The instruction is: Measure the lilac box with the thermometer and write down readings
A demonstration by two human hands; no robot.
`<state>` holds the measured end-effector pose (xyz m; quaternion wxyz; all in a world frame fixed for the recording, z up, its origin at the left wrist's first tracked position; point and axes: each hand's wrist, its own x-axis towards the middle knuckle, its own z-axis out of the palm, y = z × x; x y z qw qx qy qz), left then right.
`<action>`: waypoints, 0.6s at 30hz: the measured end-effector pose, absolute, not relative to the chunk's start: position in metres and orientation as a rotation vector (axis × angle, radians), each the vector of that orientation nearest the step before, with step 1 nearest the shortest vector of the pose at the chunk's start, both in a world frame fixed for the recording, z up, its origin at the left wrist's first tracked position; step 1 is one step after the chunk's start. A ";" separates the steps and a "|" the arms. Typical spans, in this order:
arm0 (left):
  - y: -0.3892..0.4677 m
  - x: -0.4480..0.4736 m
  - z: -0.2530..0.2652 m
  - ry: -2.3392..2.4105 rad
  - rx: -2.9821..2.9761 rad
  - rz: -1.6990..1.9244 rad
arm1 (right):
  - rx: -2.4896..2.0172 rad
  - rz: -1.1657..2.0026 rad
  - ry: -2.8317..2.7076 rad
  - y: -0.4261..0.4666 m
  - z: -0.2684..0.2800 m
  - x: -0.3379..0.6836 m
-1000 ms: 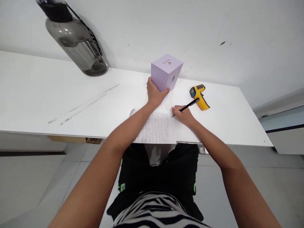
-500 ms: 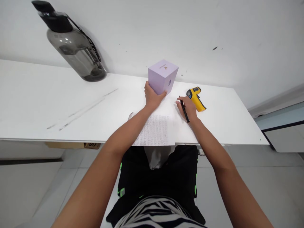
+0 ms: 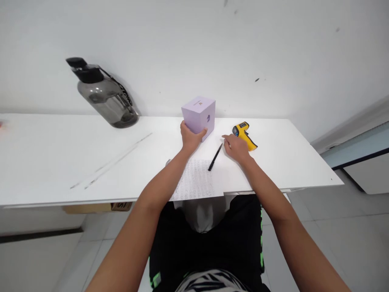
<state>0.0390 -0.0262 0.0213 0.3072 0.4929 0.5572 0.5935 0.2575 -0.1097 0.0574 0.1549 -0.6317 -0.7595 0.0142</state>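
Note:
My left hand is wrapped round the lower part of a lilac box, its thumb on the front and its fingers at the left side. The box stands on the white table. A black pen lies loose at a slant, its lower end over the right edge of a sheet of handwritten paper. Just right of the pen, my right hand holds nothing; its index finger is stretched out and the others are partly curled. Behind this hand lies a yellow infrared thermometer, its handle partly beside my knuckles.
A grey see-through water bottle with a black lid stands at the left against the wall. The white table runs along the wall and ends at the right. A cardboard box shows beneath its front edge.
My right hand has let go of the pen, which now lies on the table and paper. My left hand still grips the box. The camera view has shifted.

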 end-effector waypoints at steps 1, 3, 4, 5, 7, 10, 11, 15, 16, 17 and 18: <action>-0.026 0.038 0.022 1.476 1.289 1.579 | -1.879 -0.025 -2.073 -0.107 0.061 0.264; -0.026 0.038 0.022 1.464 1.270 1.601 | -2.034 -0.122 -1.854 -0.101 0.064 0.278; -0.025 0.038 0.021 1.453 1.267 1.608 | -2.113 -0.134 -1.758 -0.099 0.064 0.284; -0.024 0.037 0.019 1.439 1.267 1.615 | -2.191 -0.117 -1.684 -0.096 0.063 0.289; -0.022 0.036 0.016 1.413 1.264 1.626 | -2.333 -0.011 -1.605 -0.092 0.061 0.297; -0.017 0.034 0.012 1.365 1.251 1.640 | -2.435 0.167 -1.577 -0.087 0.059 0.301; -0.015 0.033 0.010 1.347 1.244 1.643 | -2.437 0.189 -1.566 -0.086 0.059 0.301; -0.009 0.030 0.007 1.288 1.225 1.668 | -2.404 0.194 -1.519 -0.085 0.061 0.302; -0.009 0.030 0.006 1.272 1.225 1.666 | -2.397 0.207 -1.501 -0.085 0.061 0.303; -0.009 0.029 0.006 1.253 1.228 1.659 | -2.386 0.222 -1.478 -0.085 0.061 0.304; -0.009 0.029 0.005 1.235 1.232 1.648 | -2.366 0.235 -1.446 -0.086 0.061 0.305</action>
